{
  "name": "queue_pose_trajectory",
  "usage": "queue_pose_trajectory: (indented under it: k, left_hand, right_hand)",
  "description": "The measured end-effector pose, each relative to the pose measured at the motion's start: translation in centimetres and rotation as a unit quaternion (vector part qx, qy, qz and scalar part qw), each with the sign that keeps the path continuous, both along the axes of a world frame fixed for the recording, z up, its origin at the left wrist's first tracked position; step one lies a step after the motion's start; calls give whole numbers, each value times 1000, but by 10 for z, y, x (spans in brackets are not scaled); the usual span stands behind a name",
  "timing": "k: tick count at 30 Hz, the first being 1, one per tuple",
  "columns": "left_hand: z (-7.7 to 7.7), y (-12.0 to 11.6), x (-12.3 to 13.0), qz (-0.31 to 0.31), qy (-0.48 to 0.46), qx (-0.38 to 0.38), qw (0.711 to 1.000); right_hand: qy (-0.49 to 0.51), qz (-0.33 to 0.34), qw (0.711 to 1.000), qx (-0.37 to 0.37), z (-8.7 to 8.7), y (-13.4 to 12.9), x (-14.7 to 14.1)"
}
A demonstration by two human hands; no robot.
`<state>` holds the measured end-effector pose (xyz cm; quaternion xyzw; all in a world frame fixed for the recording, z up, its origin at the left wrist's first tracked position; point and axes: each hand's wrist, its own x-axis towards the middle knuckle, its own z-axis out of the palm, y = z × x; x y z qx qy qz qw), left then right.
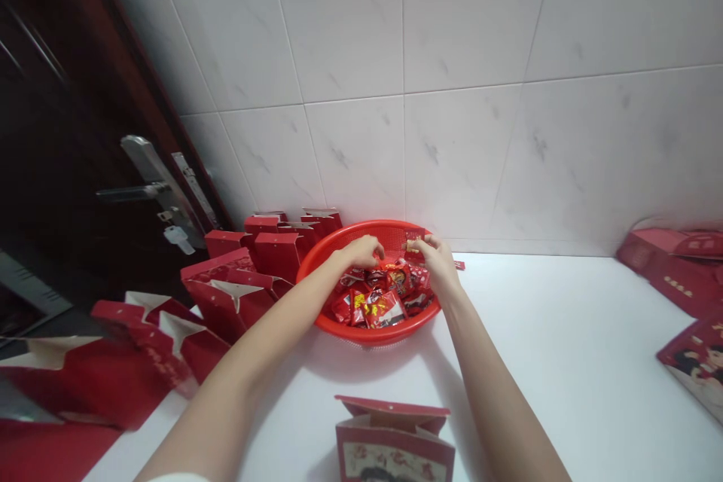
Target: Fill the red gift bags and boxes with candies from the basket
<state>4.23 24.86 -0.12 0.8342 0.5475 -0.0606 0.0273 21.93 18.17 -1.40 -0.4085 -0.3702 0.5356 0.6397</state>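
A red plastic basket (pixel 370 335) stands against the wall with several red snack packets (pixel 387 309) in it, some with yellow print. My left hand (pixel 363 251) reaches over its left rim, fingers curled down by the packets; what they grip, if anything, is hidden. At the right rim, my right hand (pixel 437 260) pinches a small red-and-gold wrapped packet (pixel 415 239) between thumb and fingers. In front of the basket, near me, an open red paper gift bag (pixel 395 444) with a printed front stands upright.
Several open red gift bags (pixel 226 301) crowd the left side of the white table (pixel 525 331). More red bags (pixel 678 267) and a printed red bag (pixel 697 361) lie at the right. A dark door with a metal handle (pixel 150 184) is at the left; a tiled wall (pixel 463 143) is behind.
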Motion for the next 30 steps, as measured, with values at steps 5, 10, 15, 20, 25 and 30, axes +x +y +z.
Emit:
queue_pose_trajectory:
  k: [5, 10, 15, 20, 25, 30]
  left_hand:
    - [-13, 2, 5, -18, 17, -70, 997]
    - [-13, 6, -3, -1, -20, -62, 998]
    - [-8, 7, -10, 6, -77, -72, 994]
    - [-11, 7, -6, 4, -124, -106, 987]
    - [-14, 11, -9, 16, -199, -117, 973]
    - [-7, 16, -15, 30, -332, -101, 937]
  right_hand:
    - [0, 3, 1000, 0, 0, 0, 0]
    - [-1, 5, 1000, -3, 2, -2, 0]
    - [-5, 2, 1000, 2, 2, -2, 0]
    - [-10, 2, 1000, 10, 0, -1, 1]
    - [-14, 5, 1000, 16, 0, -1, 1]
    - [-6, 10, 1000, 20, -1, 1, 1]
